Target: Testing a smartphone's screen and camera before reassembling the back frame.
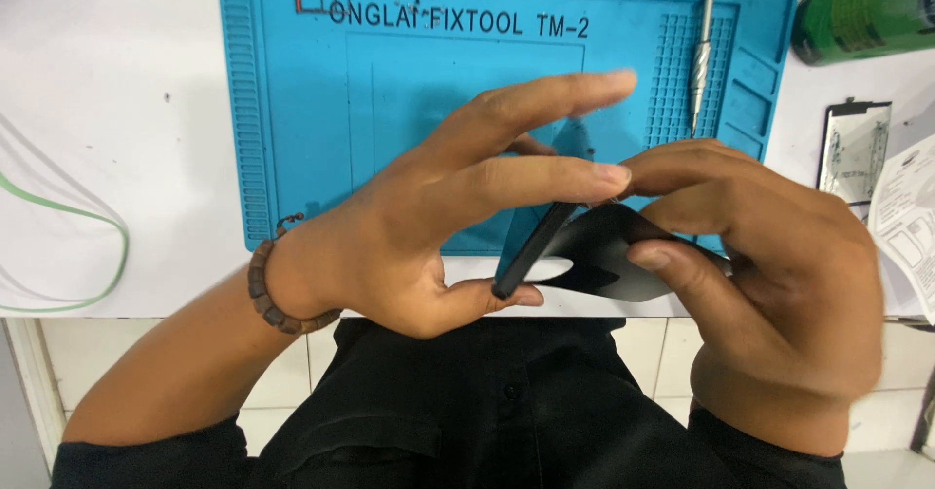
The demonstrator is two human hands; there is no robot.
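My left hand [458, 197] grips the edge of a thin black phone [531, 250], seen nearly edge-on, between the thumb and the middle finger, with the index finger stretched out above. My right hand [769, 265] pinches a flexible black sheet [604, 255] that curves away from the phone's face. Both hands hover over the front edge of a blue silicone work mat [312, 119] on a white table [117, 109]. A bead bracelet [268, 294] circles my left wrist.
A metal screwdriver [703, 51] lies on the mat's right side. A green bottle [862, 12] lies at the top right. A flat silver-and-black phone part [854, 148] and a printed paper [906, 226] sit at the right. A green-edged loop [78, 236] lies at the left.
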